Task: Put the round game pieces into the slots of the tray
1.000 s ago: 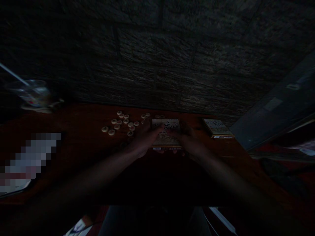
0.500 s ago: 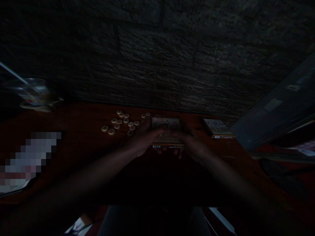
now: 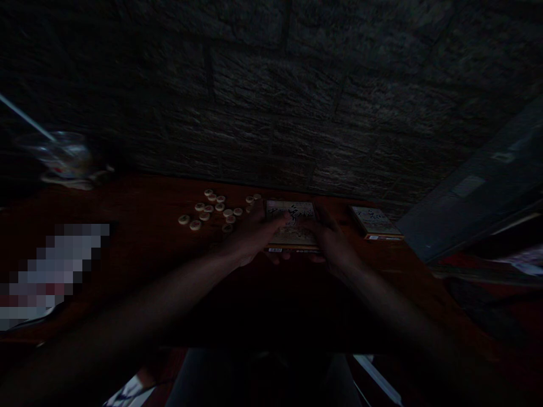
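Dimly, a stone wall stands behind a wooden table. Over it, the left hand and right hand grip 1 box by its sides, thumbs on top, fingers underneath. Another box lies farther right; round pieces lie scattered left.

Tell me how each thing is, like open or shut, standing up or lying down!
Box in the hands: shut, held level
Left hand: closed on that box's left side
Right hand: closed on its right side
Other box: shut, lying flat
Round pieces: loose, scattered, lying flat
Clear cup: standing upright; fill too dark to tell
Straw: leaning
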A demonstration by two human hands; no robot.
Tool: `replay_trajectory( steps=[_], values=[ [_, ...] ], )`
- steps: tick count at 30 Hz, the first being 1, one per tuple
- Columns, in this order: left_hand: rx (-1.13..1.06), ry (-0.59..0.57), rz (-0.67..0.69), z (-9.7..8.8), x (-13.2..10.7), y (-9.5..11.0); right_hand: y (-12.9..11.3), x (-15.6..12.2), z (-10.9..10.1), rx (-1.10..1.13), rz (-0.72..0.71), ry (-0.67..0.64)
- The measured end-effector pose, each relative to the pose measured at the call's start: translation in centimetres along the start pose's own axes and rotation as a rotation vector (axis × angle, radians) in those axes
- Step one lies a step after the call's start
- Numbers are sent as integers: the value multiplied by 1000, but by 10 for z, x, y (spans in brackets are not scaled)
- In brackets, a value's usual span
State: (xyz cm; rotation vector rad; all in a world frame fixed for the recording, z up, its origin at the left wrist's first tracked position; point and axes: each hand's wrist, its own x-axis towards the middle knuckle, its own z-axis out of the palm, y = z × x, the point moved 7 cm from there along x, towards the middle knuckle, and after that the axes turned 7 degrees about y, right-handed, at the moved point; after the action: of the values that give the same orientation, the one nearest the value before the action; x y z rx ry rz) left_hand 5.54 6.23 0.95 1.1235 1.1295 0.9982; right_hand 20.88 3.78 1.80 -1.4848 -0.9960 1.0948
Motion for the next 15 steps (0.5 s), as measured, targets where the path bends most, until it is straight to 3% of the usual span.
replay_trajectory(
  steps=[4, 8, 11, 15],
  values=[
    [-71, 66, -18, 4, 2, 1, -9, 0, -9, -19, 24, 78],
    [-86, 56, -53, 13, 0, 4, -13, -2, -29, -45, 7, 83],
    [-115, -22, -60, 28, -5, 5, -7, -12, -56, -33, 7, 65],
    [-104, -164, -129, 67, -17, -6, 12, -33, -107, -30, 77, 124]
  ],
)
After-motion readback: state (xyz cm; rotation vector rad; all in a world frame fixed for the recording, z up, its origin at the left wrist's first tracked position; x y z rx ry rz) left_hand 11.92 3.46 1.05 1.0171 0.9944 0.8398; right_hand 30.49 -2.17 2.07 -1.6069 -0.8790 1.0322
